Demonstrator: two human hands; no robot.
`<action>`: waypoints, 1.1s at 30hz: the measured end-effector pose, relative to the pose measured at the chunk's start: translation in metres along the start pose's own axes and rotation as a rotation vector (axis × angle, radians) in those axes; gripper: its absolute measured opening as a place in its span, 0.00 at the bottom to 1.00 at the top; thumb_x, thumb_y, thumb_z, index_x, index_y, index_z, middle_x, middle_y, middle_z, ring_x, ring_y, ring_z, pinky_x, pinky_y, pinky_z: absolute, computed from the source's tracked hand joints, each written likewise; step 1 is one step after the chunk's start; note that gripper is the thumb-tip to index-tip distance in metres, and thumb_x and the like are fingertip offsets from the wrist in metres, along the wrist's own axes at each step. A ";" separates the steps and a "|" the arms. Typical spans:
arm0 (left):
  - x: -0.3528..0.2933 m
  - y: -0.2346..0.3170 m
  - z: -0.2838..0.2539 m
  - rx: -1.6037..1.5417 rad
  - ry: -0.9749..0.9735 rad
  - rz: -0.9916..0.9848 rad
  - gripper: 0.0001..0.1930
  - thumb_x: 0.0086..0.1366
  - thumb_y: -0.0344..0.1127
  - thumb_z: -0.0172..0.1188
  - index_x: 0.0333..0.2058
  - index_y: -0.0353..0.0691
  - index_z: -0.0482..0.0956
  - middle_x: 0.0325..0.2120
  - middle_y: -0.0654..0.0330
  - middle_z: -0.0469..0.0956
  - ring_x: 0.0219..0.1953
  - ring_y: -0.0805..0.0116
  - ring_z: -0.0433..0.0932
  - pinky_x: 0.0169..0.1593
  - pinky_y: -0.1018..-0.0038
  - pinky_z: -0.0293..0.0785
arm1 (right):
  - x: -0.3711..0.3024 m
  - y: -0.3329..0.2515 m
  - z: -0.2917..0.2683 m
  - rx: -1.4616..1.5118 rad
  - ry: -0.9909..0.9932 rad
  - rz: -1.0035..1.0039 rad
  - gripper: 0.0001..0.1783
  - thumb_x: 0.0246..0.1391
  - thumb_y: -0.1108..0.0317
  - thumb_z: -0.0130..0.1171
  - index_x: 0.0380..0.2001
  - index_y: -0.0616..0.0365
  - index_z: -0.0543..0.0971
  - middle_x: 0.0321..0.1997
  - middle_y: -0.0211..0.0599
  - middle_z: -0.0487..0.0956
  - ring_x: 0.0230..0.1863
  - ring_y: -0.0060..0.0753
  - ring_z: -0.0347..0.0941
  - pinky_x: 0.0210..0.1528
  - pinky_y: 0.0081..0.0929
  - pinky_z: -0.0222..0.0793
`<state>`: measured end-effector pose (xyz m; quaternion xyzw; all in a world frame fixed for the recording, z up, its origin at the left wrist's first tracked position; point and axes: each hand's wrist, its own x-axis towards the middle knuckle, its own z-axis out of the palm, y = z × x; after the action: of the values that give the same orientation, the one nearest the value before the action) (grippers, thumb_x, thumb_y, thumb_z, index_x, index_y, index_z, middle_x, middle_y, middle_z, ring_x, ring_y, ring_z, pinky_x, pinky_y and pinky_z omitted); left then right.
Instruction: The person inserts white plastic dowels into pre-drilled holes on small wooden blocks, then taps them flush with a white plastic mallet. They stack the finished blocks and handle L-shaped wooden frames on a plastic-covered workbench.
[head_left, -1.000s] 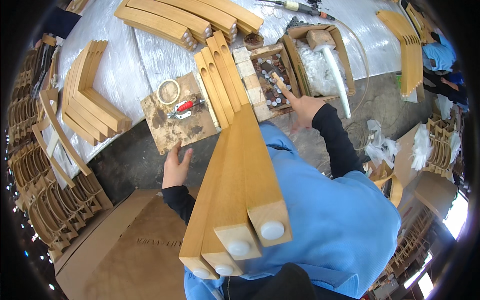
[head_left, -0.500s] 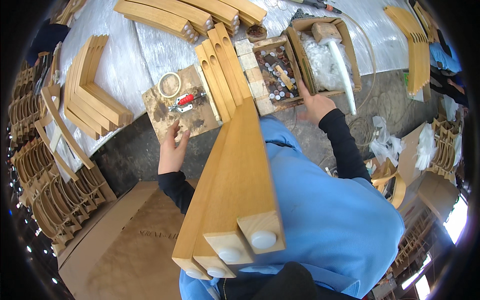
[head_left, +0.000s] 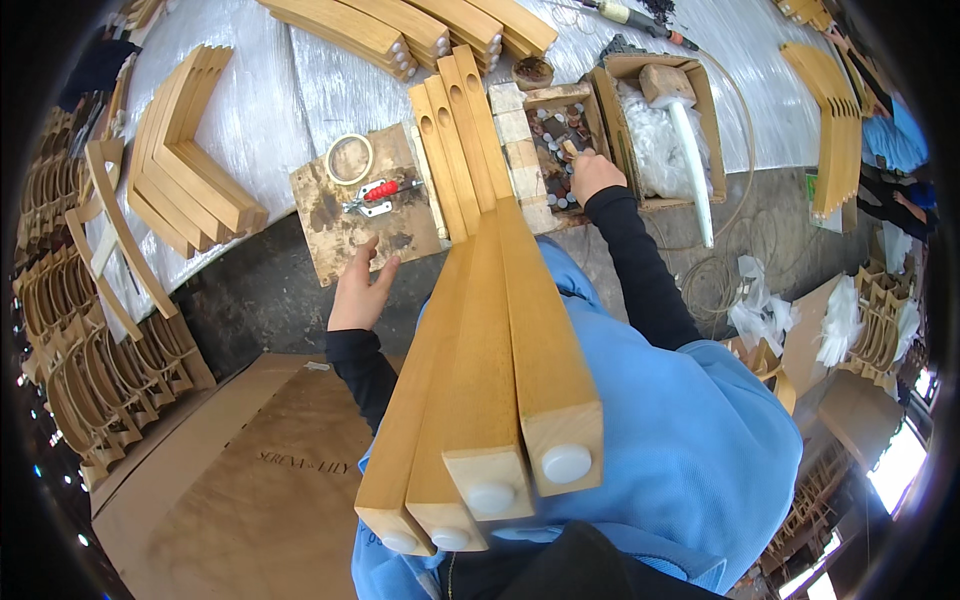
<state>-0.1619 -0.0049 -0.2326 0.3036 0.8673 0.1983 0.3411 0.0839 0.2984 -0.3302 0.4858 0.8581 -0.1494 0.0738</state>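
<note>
Several curved wooden legs (head_left: pixel 480 330) lean from the bench toward my body, with round white pads on their near ends and oval slots in their far ends. To the left of them, my left hand (head_left: pixel 363 290) is open, fingers apart, at the near edge of a stained board (head_left: pixel 325 235). A toggle clamp (head_left: pixel 378 197) with a red handle and a tape roll (head_left: pixel 349 160) are on that board. My right hand (head_left: pixel 598 178) reaches into a shallow wooden box (head_left: pixel 592 110) of small round pads, closed on a short wooden stick (head_left: pixel 570 149); its fingertips are partly hidden.
Beside the shallow box stands a carton (head_left: pixel 714 130) with plastic wrap, a wooden block (head_left: pixel 666 82) and a long white strip (head_left: pixel 690 175). Curved legs (head_left: pixel 195 165) are stacked at left, more (head_left: pixel 400 25) at the far side. A large cardboard box (head_left: pixel 250 480) sits at lower left.
My right hand has moved left from the carton's edge into the shallow box and closed on the wooden stick. My left hand stays open near the board. The view has shifted slightly.
</note>
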 end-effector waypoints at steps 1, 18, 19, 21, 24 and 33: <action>-0.001 0.001 0.001 -0.018 -0.005 -0.002 0.30 0.67 0.50 0.60 0.60 0.35 0.69 0.54 0.39 0.75 0.57 0.46 0.75 0.54 0.62 0.73 | 0.002 -0.003 0.005 -0.014 0.020 0.021 0.14 0.56 0.66 0.56 0.35 0.69 0.74 0.30 0.64 0.81 0.36 0.61 0.81 0.42 0.50 0.78; 0.005 -0.005 0.011 -0.018 0.035 0.067 0.27 0.67 0.47 0.60 0.59 0.36 0.71 0.52 0.42 0.75 0.55 0.47 0.75 0.54 0.61 0.72 | -0.009 0.007 -0.033 0.262 -0.015 0.036 0.20 0.51 0.62 0.66 0.37 0.71 0.77 0.24 0.54 0.81 0.24 0.44 0.83 0.33 0.39 0.78; 0.006 -0.003 0.009 -0.004 0.057 0.094 0.26 0.67 0.45 0.60 0.58 0.36 0.72 0.52 0.43 0.75 0.55 0.47 0.75 0.55 0.61 0.72 | -0.009 0.006 -0.034 0.241 0.079 -0.028 0.19 0.51 0.61 0.66 0.36 0.70 0.78 0.24 0.51 0.81 0.23 0.42 0.82 0.31 0.37 0.77; 0.012 0.006 0.006 -0.003 0.199 0.232 0.22 0.67 0.41 0.60 0.56 0.37 0.73 0.52 0.45 0.75 0.55 0.48 0.75 0.56 0.61 0.71 | -0.015 0.003 -0.041 0.194 0.266 -0.160 0.18 0.51 0.60 0.68 0.33 0.67 0.79 0.23 0.45 0.82 0.23 0.39 0.81 0.29 0.34 0.76; 0.034 0.032 0.006 -0.016 0.472 0.478 0.19 0.67 0.36 0.60 0.54 0.39 0.75 0.53 0.48 0.74 0.55 0.50 0.74 0.57 0.62 0.71 | -0.022 -0.027 -0.090 0.427 0.224 -0.060 0.18 0.52 0.58 0.69 0.27 0.65 0.80 0.19 0.38 0.80 0.19 0.32 0.77 0.24 0.28 0.70; 0.111 0.026 0.044 -0.073 0.438 0.438 0.10 0.63 0.39 0.63 0.36 0.39 0.82 0.31 0.54 0.78 0.33 0.54 0.79 0.44 0.62 0.73 | -0.034 -0.115 -0.170 1.368 -0.614 -0.616 0.26 0.71 0.50 0.44 0.46 0.64 0.81 0.33 0.41 0.84 0.36 0.30 0.81 0.43 0.27 0.75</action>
<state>-0.1850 0.0938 -0.3009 0.4209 0.8264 0.3587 0.1060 0.0062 0.2712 -0.1388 0.1027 0.6135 -0.7813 -0.0517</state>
